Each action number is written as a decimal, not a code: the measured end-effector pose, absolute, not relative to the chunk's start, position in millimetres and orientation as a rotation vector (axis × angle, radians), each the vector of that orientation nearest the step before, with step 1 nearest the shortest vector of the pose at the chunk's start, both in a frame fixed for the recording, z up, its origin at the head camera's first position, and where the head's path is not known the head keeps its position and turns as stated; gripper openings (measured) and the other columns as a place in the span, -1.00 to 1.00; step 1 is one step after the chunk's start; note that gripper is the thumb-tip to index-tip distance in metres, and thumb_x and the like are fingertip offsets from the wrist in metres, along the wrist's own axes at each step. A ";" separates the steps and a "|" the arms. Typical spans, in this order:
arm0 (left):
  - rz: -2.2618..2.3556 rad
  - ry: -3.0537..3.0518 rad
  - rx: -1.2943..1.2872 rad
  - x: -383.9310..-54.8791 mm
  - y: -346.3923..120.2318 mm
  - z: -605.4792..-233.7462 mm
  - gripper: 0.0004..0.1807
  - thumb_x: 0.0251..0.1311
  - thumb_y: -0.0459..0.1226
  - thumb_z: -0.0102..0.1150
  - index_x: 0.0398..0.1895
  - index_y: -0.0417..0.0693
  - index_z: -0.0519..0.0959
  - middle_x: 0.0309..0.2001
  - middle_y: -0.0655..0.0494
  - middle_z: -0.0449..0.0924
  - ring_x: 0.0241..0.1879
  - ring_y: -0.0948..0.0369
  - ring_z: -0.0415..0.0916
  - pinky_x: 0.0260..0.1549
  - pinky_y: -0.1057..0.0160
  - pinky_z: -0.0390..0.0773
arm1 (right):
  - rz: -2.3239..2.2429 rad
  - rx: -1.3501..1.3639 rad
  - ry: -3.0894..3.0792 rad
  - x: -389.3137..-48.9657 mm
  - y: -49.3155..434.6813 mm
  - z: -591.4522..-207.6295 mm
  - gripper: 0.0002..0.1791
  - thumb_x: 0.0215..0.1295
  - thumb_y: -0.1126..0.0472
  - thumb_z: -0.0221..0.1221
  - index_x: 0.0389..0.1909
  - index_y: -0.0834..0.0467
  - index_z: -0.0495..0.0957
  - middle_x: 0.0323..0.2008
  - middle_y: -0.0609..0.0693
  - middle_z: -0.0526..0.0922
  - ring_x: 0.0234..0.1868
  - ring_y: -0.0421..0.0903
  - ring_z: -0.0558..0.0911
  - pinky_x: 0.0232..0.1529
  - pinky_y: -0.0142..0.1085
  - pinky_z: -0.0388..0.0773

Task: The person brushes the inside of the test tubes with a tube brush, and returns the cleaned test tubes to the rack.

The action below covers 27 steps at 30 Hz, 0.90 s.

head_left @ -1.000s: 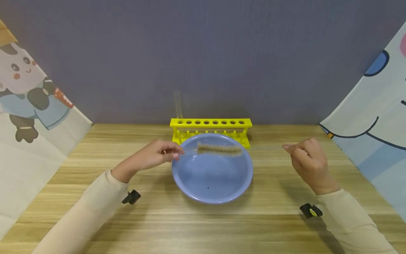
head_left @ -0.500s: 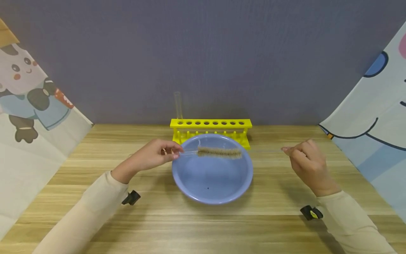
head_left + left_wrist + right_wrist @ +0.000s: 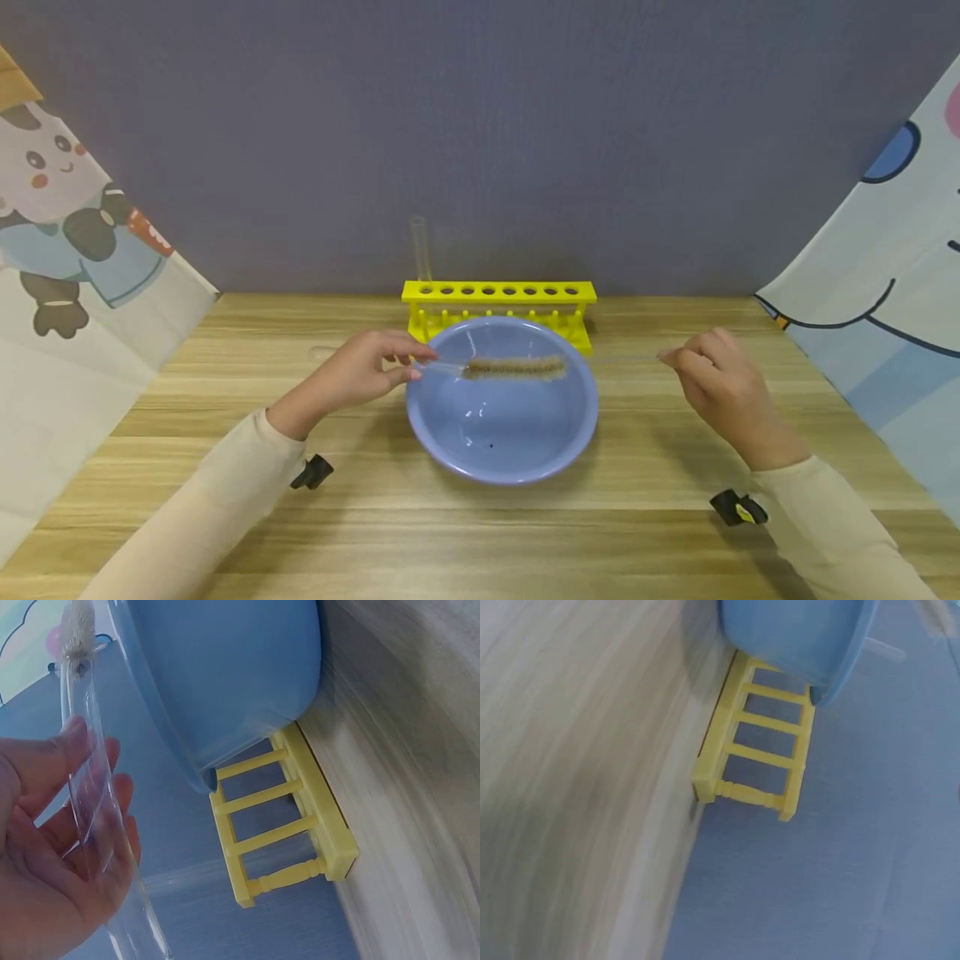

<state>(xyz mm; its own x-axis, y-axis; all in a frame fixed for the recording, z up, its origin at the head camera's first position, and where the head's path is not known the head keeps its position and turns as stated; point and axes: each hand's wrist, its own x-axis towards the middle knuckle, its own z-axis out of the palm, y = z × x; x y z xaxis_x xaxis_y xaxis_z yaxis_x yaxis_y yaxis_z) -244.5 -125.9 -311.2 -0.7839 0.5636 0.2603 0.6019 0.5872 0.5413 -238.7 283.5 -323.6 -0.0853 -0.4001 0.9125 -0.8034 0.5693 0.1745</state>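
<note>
My left hand [image 3: 363, 371] holds a clear glass test tube [image 3: 142, 934] between thumb and fingers, left of the blue basin. The tube lies nearly level, its rounded end showing beyond the hand. A test tube brush [image 3: 513, 367] with tan bristles extends from the tube's mouth end, level above the basin [image 3: 517, 429]. On the right, my right hand [image 3: 723, 396] pinches the far end of the brush's thin wire handle, of which only a faint line shows. In the right wrist view the hand is out of sight; the bristles [image 3: 934, 615] appear at the top corner.
Behind the basin stands a yellow test tube rack [image 3: 498, 292], partly hidden by it. Another clear test tube [image 3: 422, 250] stands upright in its leftmost hole. A grey-blue panel [image 3: 480, 142] rises behind the wooden table [image 3: 480, 542], with printed cloths at both sides.
The brush and my right hand have shifted slightly left. The held tube has turned a little, and its rounded end now shows beyond my left hand.
</note>
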 end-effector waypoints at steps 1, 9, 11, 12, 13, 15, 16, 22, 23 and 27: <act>-0.958 -2.736 -1.003 -244.1 -125.6 -312.0 -0.69 0.05 -0.41 0.31 -0.08 -0.12 0.65 -0.09 0.05 0.66 -0.11 0.11 0.56 -0.19 0.07 0.56 | 0.450 1.015 -1.725 -238.3 284.8 -324.2 -0.59 0.43 0.23 -0.04 -0.63 0.28 0.51 -0.66 0.08 0.38 -0.63 -0.03 0.27 -0.54 -0.32 0.16; -0.899 -2.669 -0.964 -242.2 -123.4 -316.7 -0.67 -0.01 -0.44 0.35 -0.11 -0.14 0.66 -0.12 0.05 0.66 -0.04 0.06 0.56 -0.03 0.05 0.53 | 0.390 1.042 -1.857 -235.8 288.7 -320.1 -0.53 0.47 0.10 -0.08 -0.59 0.26 0.53 -0.61 0.03 0.42 -0.57 -0.04 0.37 -0.49 -0.30 0.28; -0.882 -2.633 -0.970 -242.0 -123.2 -317.8 -0.68 -0.03 -0.45 0.36 -0.13 -0.15 0.67 -0.14 0.05 0.67 -0.07 0.08 0.58 -0.07 0.08 0.55 | 0.394 1.039 -1.886 -234.8 288.2 -318.4 -0.51 0.47 0.07 -0.09 -0.60 0.24 0.52 -0.60 0.01 0.43 -0.56 -0.05 0.39 -0.49 -0.31 0.30; -0.876 -2.614 -0.972 -241.8 -123.1 -318.3 -0.68 -0.05 -0.45 0.37 -0.13 -0.15 0.67 -0.15 0.05 0.67 -0.08 0.08 0.58 -0.08 0.09 0.56 | 0.400 1.035 -1.906 -234.1 288.1 -317.8 -0.50 0.47 0.04 -0.09 -0.61 0.23 0.52 -0.60 -0.01 0.44 -0.55 -0.07 0.39 -0.48 -0.32 0.30; -0.866 -2.595 -0.975 -241.2 -123.1 -318.9 -0.67 -0.06 -0.44 0.38 -0.14 -0.15 0.67 -0.16 0.05 0.67 -0.10 0.09 0.59 -0.08 0.09 0.56 | 0.403 1.031 -1.924 -233.2 288.1 -317.1 -0.49 0.46 0.01 -0.09 -0.62 0.21 0.52 -0.60 -0.03 0.44 -0.55 -0.09 0.40 -0.49 -0.33 0.31; -0.849 -2.559 -0.980 -240.0 -123.1 -320.4 -0.67 -0.08 -0.44 0.39 -0.15 -0.15 0.68 -0.17 0.04 0.68 -0.11 0.08 0.59 -0.09 0.10 0.57 | 0.423 1.030 -1.979 -231.1 288.6 -315.6 -0.48 0.44 -0.04 -0.10 -0.63 0.17 0.51 -0.61 -0.07 0.44 -0.55 -0.14 0.37 -0.49 -0.37 0.29; -0.843 -2.543 -0.980 -239.4 -123.2 -321.3 -0.66 -0.09 -0.44 0.40 -0.15 -0.14 0.68 -0.17 0.04 0.68 -0.11 0.08 0.59 -0.09 0.09 0.56 | 0.435 1.034 -2.004 -230.3 289.0 -314.6 -0.49 0.43 -0.05 -0.09 -0.63 0.14 0.51 -0.61 -0.09 0.43 -0.55 -0.17 0.36 -0.49 -0.39 0.28; -0.789 -2.470 -0.960 -236.5 -122.1 -325.0 -0.64 -0.14 -0.44 0.43 -0.16 -0.12 0.69 -0.21 0.02 0.68 -0.15 0.08 0.59 -0.13 0.09 0.57 | 0.529 1.053 -2.205 -224.1 290.6 -306.1 -0.72 -0.03 0.45 0.36 -0.59 0.01 0.53 -0.56 -0.20 0.50 -0.52 -0.31 0.44 -0.48 -0.55 0.33; -0.778 -2.461 -0.957 -236.1 -121.7 -325.5 -0.64 -0.14 -0.44 0.43 -0.17 -0.11 0.69 -0.22 0.03 0.68 -0.16 0.08 0.59 -0.14 0.10 0.57 | 0.544 1.050 -2.244 -222.9 290.5 -304.6 -0.63 -0.18 0.52 0.40 -0.58 -0.01 0.52 -0.55 -0.22 0.51 -0.51 -0.33 0.46 -0.46 -0.57 0.35; -0.753 -2.423 -0.953 -234.1 -119.7 -327.9 -0.64 -0.18 -0.43 0.46 -0.20 -0.10 0.70 -0.25 0.05 0.68 -0.18 0.11 0.57 -0.16 0.12 0.56 | 0.581 1.041 -2.370 -220.4 289.8 -300.1 -0.54 -0.28 0.53 0.43 -0.59 -0.10 0.49 -0.52 -0.30 0.55 -0.49 -0.39 0.50 -0.45 -0.58 0.41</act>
